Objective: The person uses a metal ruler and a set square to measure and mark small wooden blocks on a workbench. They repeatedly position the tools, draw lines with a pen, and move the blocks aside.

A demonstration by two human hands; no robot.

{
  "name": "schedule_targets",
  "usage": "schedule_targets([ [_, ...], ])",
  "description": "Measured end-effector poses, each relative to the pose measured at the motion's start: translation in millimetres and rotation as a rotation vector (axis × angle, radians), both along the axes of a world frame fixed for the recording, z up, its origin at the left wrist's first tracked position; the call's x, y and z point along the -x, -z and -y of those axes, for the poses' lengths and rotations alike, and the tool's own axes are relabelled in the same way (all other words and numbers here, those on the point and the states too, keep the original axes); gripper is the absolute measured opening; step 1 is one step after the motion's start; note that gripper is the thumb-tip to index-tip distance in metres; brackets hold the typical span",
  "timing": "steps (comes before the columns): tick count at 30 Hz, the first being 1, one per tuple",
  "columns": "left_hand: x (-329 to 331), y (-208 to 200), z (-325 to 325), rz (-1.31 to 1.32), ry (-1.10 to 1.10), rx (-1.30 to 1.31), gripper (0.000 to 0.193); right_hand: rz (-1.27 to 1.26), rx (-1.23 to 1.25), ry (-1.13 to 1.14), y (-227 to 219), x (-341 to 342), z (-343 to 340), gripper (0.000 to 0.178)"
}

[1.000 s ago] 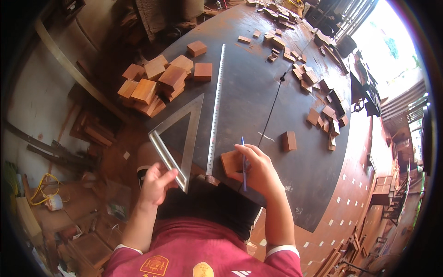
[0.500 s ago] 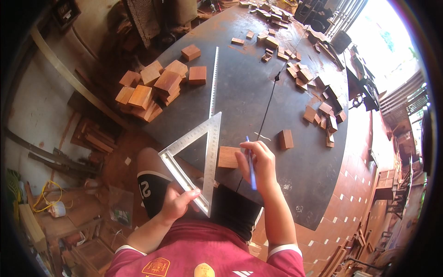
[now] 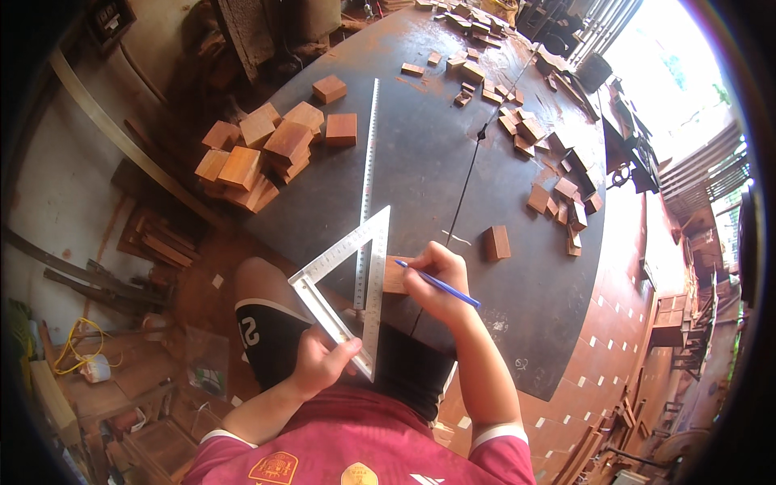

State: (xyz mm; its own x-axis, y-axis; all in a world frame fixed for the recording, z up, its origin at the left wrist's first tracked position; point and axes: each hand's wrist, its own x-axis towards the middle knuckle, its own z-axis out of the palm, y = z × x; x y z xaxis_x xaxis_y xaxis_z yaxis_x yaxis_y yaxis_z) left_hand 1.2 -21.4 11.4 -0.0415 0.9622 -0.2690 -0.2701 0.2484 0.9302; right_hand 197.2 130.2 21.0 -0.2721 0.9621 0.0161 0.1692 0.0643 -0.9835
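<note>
My left hand (image 3: 322,360) grips the lower edge of a silver metal triangle square (image 3: 375,299), thumb on top, and holds it tilted over the table's near edge. The square covers part of a long steel ruler (image 3: 370,153) lying on the dark tabletop. In my right hand (image 3: 439,284) is a blue pen (image 3: 454,292), its tip pointing left above a reddish-brown wooden block (image 3: 394,276). That block sits beside the square's long edge, partly hidden by my fingers. Another wooden block (image 3: 497,242) stands to the right.
A heap of wooden blocks (image 3: 240,167) lies at the table's left edge. More small blocks (image 3: 529,129) are scattered along the far and right side of the dark table (image 3: 420,178). A dark line crosses the tabletop. Timber pieces (image 3: 166,246) lean at left.
The pen has swung from nearly upright to slanting, its tip now toward the block. My right hand has shifted slightly left, and the square has turned a little and moved slightly right.
</note>
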Motion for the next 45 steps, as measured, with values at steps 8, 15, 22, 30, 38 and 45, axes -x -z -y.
schedule_targets([
  [8,-1,6,-1,-0.097,0.027,-0.042,0.008,0.010,-0.036,0.021,11,4,-5,0.019],
  [15,-4,10,-2,-0.130,0.004,-0.120,0.013,-0.020,0.002,-0.002,13,4,-6,0.023],
  [22,-3,8,-1,-0.187,0.019,-0.093,0.026,0.003,-0.019,-0.003,16,4,-6,0.024],
  [30,-7,2,-2,-0.209,-0.002,-0.083,0.019,0.025,-0.034,-0.005,14,4,-6,0.024],
  [38,-3,3,-4,-0.200,0.035,-0.080,0.011,0.009,-0.031,-0.003,12,5,-5,0.023],
  [45,-6,4,-4,-0.171,-0.009,-0.079,0.009,0.034,-0.021,0.003,10,4,-4,0.022],
])
